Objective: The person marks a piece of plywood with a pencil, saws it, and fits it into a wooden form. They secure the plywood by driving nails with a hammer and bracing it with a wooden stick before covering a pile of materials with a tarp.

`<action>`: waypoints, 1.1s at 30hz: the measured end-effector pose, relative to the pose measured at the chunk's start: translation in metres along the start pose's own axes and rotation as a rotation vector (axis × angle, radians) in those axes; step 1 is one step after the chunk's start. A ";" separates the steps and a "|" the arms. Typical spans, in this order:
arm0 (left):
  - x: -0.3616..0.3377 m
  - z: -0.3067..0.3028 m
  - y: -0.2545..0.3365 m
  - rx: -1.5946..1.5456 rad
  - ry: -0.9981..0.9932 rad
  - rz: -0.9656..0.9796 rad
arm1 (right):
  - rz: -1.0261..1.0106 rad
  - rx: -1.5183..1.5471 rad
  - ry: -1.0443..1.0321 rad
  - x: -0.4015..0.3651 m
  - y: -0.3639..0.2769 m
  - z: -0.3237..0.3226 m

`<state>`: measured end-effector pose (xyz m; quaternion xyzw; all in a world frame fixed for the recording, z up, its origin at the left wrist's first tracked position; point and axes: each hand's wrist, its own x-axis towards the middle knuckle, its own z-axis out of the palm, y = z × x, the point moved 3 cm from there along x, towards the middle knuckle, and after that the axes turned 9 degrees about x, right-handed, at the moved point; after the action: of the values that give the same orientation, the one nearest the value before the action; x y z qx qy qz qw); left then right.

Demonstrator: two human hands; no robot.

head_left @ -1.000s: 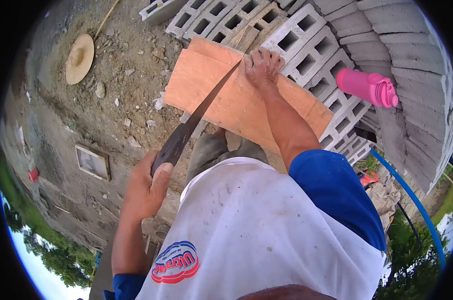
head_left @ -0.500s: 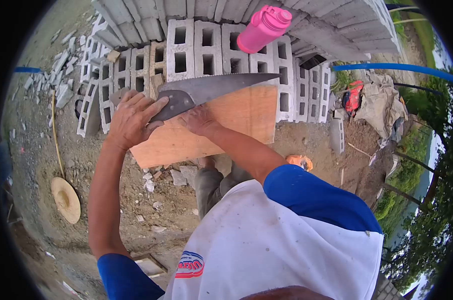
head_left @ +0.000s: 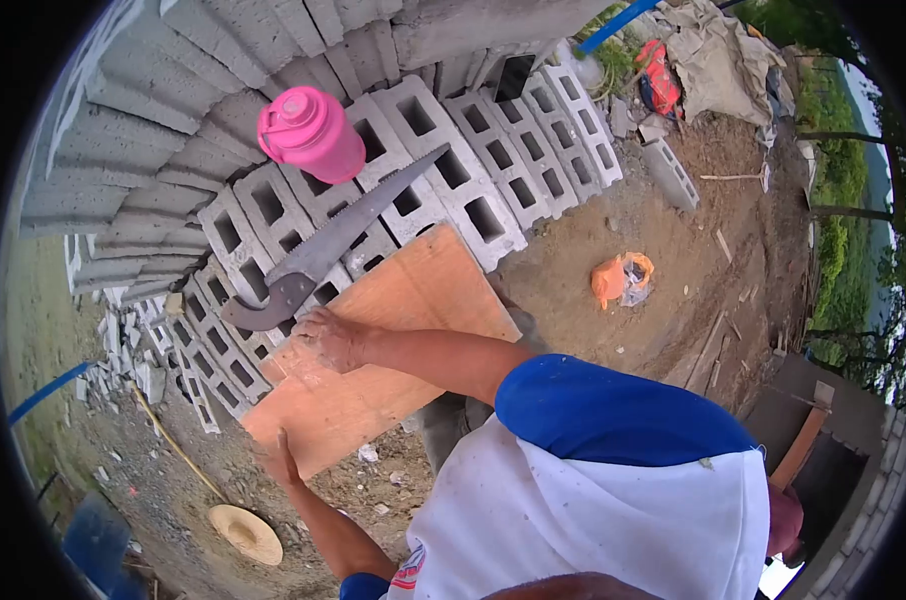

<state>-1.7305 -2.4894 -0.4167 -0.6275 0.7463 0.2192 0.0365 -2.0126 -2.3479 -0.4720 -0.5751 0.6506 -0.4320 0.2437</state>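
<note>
A reddish-brown plywood board lies slanted in front of me, its far side over a row of grey concrete hollow blocks. My left hand grips the board's near left edge, its fingers partly hidden. Close to the far left edge, my right hand has its fingers curled on the same board. A handsaw rests on the blocks just beyond, its dark handle near my right fingers and its blade pointing away to the right; neither hand touches it.
A pink jug and a dark phone-like object sit on the blocks. More blocks are stacked behind. A straw hat and an orange bag are on the ground. Rubble lies at left.
My left hand has let go of the saw, now laid on the blocks, and has moved to the board's near edge. The board has tilted in view, and the view has turned.
</note>
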 end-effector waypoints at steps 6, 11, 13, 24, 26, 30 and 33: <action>-0.035 0.006 -0.046 -0.422 -0.221 -0.316 | -0.071 0.298 0.048 -0.017 -0.002 -0.048; -0.105 -0.074 -0.045 0.071 -0.065 -0.347 | 0.182 0.298 0.862 -0.123 0.037 -0.303; -0.130 -0.101 -0.026 0.246 -0.015 -0.416 | 0.525 0.101 1.168 -0.182 0.129 -0.377; -0.166 -0.131 0.139 0.323 0.078 -0.480 | 1.051 0.047 1.405 -0.194 0.353 -0.440; -0.166 -0.132 0.157 0.331 0.087 -0.478 | 1.063 0.121 1.488 -0.190 0.356 -0.446; -0.172 -0.140 0.180 0.347 0.119 -0.479 | 0.954 0.072 1.557 -0.184 0.374 -0.451; -0.177 -0.146 0.188 0.353 0.133 -0.485 | 0.905 0.027 1.539 -0.181 0.380 -0.450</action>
<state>-1.8404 -2.3586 -0.1742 -0.7842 0.6021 0.0294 0.1470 -2.5432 -2.0603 -0.5959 0.1890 0.7934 -0.5687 -0.1066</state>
